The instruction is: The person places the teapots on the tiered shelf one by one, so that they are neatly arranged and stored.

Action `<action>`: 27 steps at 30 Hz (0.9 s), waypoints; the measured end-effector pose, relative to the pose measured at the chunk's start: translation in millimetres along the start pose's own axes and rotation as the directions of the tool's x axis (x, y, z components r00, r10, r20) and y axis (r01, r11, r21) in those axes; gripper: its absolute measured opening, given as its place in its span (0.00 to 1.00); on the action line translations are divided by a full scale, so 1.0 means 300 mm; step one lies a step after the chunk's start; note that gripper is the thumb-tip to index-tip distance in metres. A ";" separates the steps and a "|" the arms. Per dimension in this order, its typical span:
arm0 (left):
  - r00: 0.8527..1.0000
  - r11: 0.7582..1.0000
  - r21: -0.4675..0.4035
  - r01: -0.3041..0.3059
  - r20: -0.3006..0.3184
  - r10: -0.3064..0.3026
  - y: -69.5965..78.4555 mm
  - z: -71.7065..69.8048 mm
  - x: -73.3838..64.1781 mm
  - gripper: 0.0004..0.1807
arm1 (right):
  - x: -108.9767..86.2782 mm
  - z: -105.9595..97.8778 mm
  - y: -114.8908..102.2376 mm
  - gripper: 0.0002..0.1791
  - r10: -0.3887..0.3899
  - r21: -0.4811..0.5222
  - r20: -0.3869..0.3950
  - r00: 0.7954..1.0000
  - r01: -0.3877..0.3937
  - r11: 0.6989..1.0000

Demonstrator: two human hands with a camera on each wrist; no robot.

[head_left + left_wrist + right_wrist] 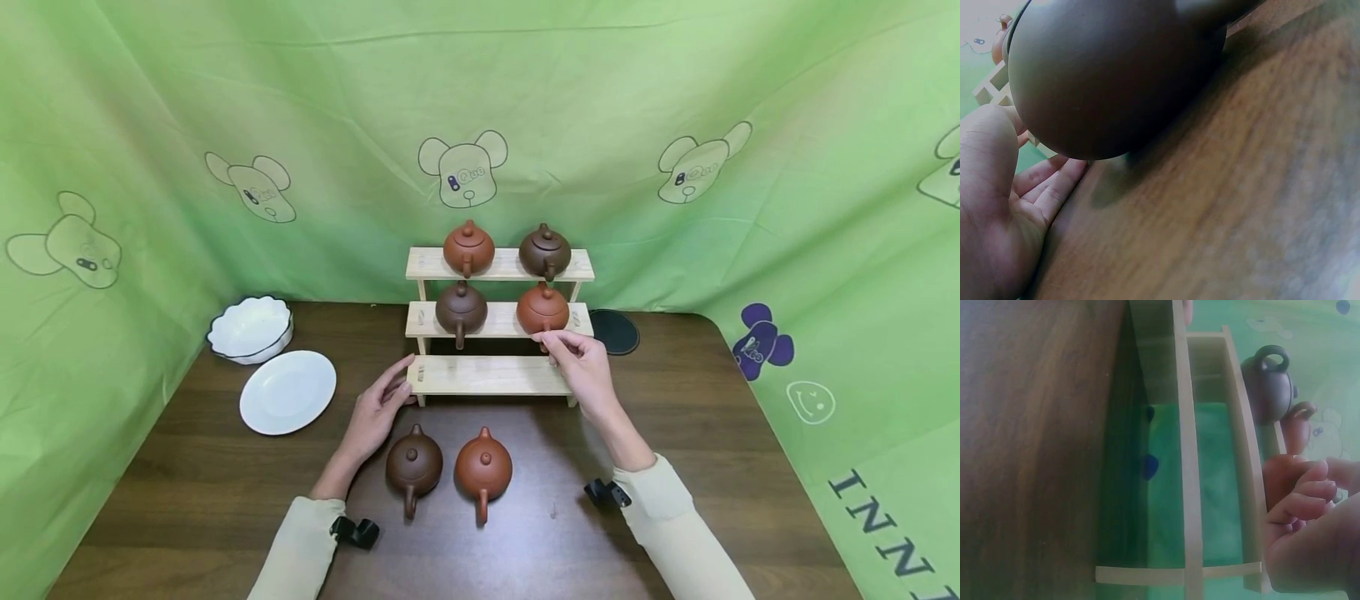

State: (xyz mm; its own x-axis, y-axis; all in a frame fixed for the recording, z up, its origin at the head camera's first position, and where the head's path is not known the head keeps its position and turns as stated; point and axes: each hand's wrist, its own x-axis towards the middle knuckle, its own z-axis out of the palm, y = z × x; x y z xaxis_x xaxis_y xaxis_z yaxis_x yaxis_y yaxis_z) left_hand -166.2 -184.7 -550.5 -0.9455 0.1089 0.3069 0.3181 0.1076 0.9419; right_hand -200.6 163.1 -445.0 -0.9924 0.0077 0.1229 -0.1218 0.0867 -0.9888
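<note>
Right fingers [568, 340] pinch a red teapot [542, 310]; left fingers [393, 375] spread; brown table [705, 433], green curtains [570, 83].

White plate [288, 392] beside scalloped bowl [251, 330]

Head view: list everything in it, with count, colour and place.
Reddish-brown teapots: 3, reddish-brown, top tier left, middle tier right, table front right
Dark brown teapots: 3, dark brown, top tier right, middle tier left, table front left
Three-tier stand: 1, pale wood, table's back centre
Scalloped bowl: 1, white with dark rim, back left
Plate: 1, white, before the bowl
Disc: 1, black, right of the stand
Table: 1, brown, beneath everything
Printed cloth: green, around the table
Wrist devices: 2, black, one per wrist
Sleeves: 2, cream, both forearms
Left hand: 1, at lowest tier's left end
Right hand: 1, at middle-tier reddish-brown teapot's handle
</note>
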 end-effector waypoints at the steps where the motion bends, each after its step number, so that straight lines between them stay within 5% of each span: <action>1: 1.000 1.000 -0.002 -0.006 0.000 0.006 -0.006 -0.001 0.000 0.25 | -0.002 -0.002 0.001 0.15 0.003 -0.002 -0.001 1.000 -0.003 1.000; 14: 1.000 1.000 -0.001 0.012 0.005 -0.012 -0.018 -0.010 -0.001 0.26 | -0.005 -0.016 -0.006 0.13 -0.005 0.012 -0.019 1.000 0.005 1.000; 24: 0.998 0.998 0.019 0.055 0.006 -0.055 0.024 0.002 -0.002 0.26 | -0.027 -0.038 -0.003 0.12 -0.022 0.002 -0.055 0.998 0.022 1.000; 27: 1.000 1.000 0.002 0.022 0.012 -0.022 0.004 0.001 0.001 0.25 | -0.038 -0.050 0.005 0.11 -0.034 -0.008 -0.069 0.997 0.034 0.999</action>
State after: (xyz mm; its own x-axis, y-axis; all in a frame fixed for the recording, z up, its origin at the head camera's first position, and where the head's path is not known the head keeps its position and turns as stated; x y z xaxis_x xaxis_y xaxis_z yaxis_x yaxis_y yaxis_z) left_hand -166.0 -184.4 -549.3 -0.9513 0.1180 0.2846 0.2976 0.1121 0.9481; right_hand -189.3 178.1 -446.7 -0.9840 0.0739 0.1621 -0.1549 0.0946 -0.9834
